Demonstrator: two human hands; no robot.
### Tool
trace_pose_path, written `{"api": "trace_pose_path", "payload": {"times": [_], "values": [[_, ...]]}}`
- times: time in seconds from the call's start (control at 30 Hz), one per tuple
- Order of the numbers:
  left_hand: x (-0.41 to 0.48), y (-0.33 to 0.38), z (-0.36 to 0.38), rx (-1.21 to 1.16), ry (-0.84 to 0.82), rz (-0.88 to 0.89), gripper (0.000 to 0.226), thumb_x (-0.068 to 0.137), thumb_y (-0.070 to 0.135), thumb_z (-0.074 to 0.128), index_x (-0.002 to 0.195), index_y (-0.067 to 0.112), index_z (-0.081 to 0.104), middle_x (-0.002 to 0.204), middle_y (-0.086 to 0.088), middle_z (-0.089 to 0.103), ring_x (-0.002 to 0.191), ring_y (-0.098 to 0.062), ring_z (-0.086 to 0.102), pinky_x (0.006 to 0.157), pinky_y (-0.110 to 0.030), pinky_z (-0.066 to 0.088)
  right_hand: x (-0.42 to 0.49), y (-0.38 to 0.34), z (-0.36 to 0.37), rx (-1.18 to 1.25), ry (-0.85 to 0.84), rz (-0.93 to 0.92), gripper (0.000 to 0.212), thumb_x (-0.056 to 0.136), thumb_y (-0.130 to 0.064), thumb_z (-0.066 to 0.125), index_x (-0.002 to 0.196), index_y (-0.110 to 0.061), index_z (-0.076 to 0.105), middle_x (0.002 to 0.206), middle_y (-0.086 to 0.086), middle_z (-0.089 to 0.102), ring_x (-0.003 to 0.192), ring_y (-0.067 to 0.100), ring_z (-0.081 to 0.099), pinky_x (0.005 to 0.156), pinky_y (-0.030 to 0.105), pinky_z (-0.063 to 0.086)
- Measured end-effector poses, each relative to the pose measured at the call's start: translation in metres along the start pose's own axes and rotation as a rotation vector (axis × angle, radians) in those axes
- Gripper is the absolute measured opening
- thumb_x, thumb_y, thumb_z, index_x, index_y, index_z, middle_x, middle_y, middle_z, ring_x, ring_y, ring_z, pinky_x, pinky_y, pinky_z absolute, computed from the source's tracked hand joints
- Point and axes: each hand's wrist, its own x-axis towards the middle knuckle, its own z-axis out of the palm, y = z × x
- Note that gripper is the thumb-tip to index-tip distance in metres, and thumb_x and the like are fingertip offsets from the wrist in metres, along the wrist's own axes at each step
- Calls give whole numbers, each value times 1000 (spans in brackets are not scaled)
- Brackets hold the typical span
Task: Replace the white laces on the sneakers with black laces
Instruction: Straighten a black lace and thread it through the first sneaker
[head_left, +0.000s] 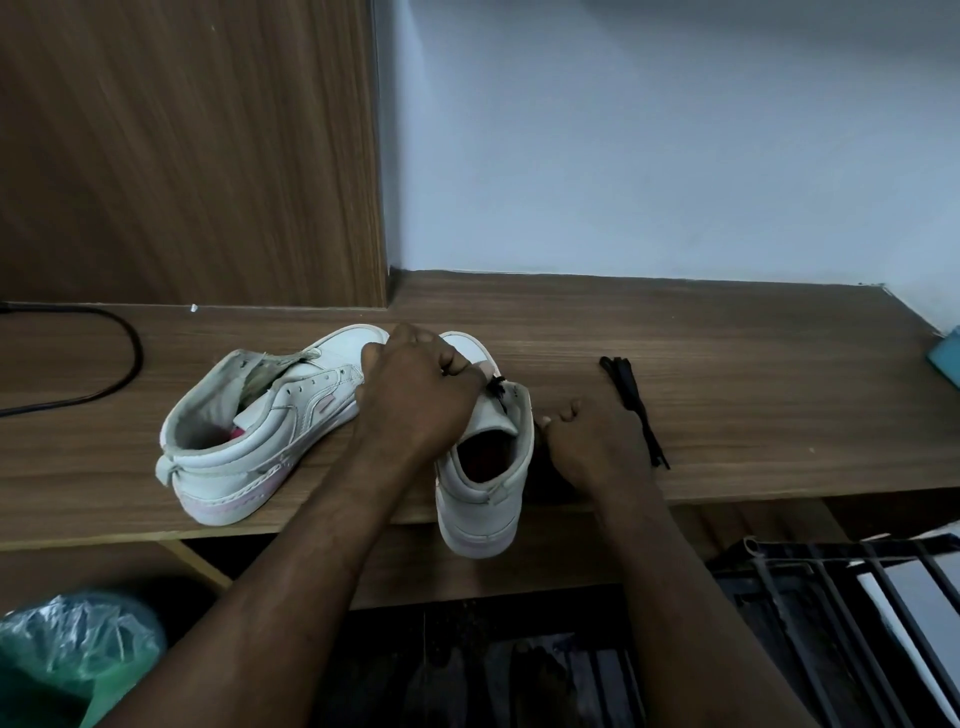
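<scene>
Left hand: centre of frame, fingers curled over the front of the centre shoe. As far as I could see, thumb and finger pinched the lace at the eyelets.
Lace: black; a short strand showed just right of the left hand, at the shoe's upper eyelets.
Right hand: right of centre, on the desk just beside the shoe's collar, fingers curled under. I could not tell whether it held anything.
Centre shoe: white, toe under the left hand, heel overhanging the desk's front edge.
Other shoe: white, left of centre on the desk, toe pointing to the upper right beside the left hand.
Spare lace: black bundle lying on the desk, just right of the right hand.
Desk: wood grain, across mid-frame.
Cable: black, far left on the desk.
Bag: green plastic, lower left, below the desk.
Rack: black bars, lower right.
</scene>
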Motion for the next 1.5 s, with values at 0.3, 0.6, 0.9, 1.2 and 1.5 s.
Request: {"api": "trace_pose_path", "payload": {"times": [0.3, 0.6, 0.9, 1.2, 1.5], "values": [[1, 12, -5, -282, -29, 6, 20, 81, 45, 78, 63, 43, 71, 92, 12, 61, 109, -20, 59, 106, -53, 42, -1, -10, -2, 632, -226, -182, 12, 96, -39, 66, 88, -40, 74, 86, -7, 78, 79, 10, 73, 77, 35, 60], [2, 15, -21, -866, -72, -98, 44, 79, 30, 78, 85, -11, 63, 82, -14, 60, 79, -24, 55, 81, -41, 44, 3, -2, 1, -228, -90, -56, 23, 100, -37, 58, 90, -17, 65, 109, 2, 64, 109, 24, 55, 91, 43, 50], [1, 18, -26, -893, -92, -64, 42, 91, 18, 76, 92, -20, 57, 83, -17, 60, 78, -23, 56, 82, -41, 48, 0, -9, -7, 577, -160, -118, 8, 97, -36, 69, 93, -30, 73, 87, -13, 77, 83, 2, 72, 76, 27, 53], [3, 5, -21, -781, -123, -127, 30, 88, 27, 79, 83, 0, 68, 71, -8, 59, 57, -13, 49, 62, -27, 44, 4, -3, -2, 183, -179, -177, 28, 101, -27, 60, 76, -17, 67, 80, 6, 72, 78, 21, 67, 78, 47, 59], [4, 3, -17, -618, -133, -107, 30, 73, 48, 78, 72, 18, 72, 70, 1, 68, 64, -12, 60, 67, -33, 53, 1, -7, -10, 458, -146, -149, 9, 96, -36, 70, 87, -34, 71, 85, -14, 75, 86, 8, 70, 74, 24, 52]]}}
